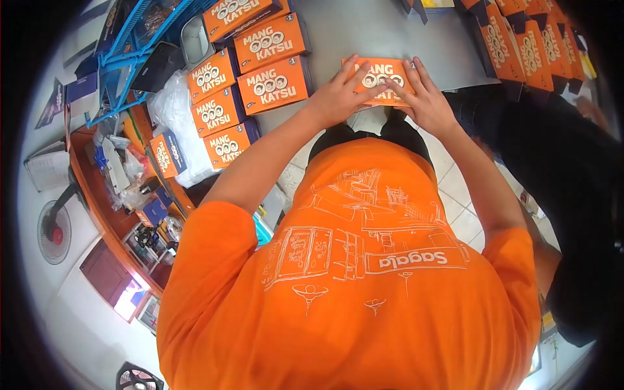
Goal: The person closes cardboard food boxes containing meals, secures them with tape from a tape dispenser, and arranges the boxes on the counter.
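Note:
An orange cardboard food box (383, 68) with "MANG KATSU" lettering is at the near edge of the metal table, in front of my body. My left hand (341, 97) grips its left end, thumb across the printed top and fingers reaching toward the far edge. At the other end, my right hand (426, 101) holds the same box with its thumb over the lettering and its fingers spread along the right side. Both hands cover parts of the print. The underside of the box is hidden.
Stacked orange boxes (273, 84) stand to the left, beside a plastic bag (172, 104), a metal tray (197, 42) and a blue rack (123, 58). More orange boxes (533, 55) crowd the right. A person in dark clothing (539, 149) is close on my right.

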Action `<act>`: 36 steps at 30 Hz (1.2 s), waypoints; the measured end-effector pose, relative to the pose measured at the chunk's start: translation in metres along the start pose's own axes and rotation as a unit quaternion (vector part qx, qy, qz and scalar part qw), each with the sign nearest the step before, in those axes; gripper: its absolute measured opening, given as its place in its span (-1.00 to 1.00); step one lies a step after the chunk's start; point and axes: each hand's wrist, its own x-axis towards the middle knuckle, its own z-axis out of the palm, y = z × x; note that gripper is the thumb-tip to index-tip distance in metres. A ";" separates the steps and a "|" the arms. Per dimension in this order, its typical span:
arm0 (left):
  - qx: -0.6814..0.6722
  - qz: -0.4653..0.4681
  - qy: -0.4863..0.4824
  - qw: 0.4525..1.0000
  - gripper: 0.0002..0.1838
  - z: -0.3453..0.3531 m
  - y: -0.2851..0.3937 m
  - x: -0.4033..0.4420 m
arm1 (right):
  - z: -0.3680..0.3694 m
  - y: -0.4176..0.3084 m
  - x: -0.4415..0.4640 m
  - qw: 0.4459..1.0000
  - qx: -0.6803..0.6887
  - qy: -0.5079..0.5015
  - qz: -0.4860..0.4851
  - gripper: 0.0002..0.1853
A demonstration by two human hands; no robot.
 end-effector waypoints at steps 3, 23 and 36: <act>-0.013 -0.024 -0.046 0.999 -0.32 -0.003 0.003 -0.006 | -0.009 -0.004 0.001 0.998 -0.022 -0.063 0.009 -0.37; -0.006 -0.018 -0.048 0.999 -0.36 -0.007 -0.006 -0.004 | -0.036 -0.008 0.008 0.989 0.051 -0.132 0.044 -0.33; -0.385 -0.396 0.131 0.823 -0.55 -0.070 -0.131 0.193 | 0.009 0.070 0.098 0.802 0.336 0.132 0.476 -0.60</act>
